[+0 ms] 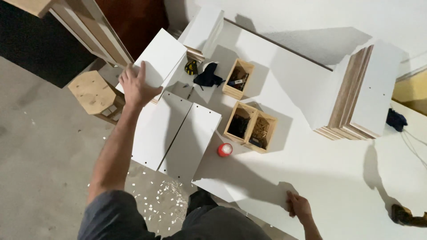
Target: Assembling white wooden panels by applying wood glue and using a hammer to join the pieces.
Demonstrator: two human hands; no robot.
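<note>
White laminated panels cover the workbench (311,146). The left hand (135,86) is spread wide, fingers splayed, palm pressed flat on the white panel (161,55) stacked at the bench's far left corner; it grips nothing. The right hand (299,206) is closed, pinching the near edge of a large white board (249,186) lying on the bench. Between the hands lie two drilled panels (175,133), a red cap (225,150) and wooden boxes (251,126).
</note>
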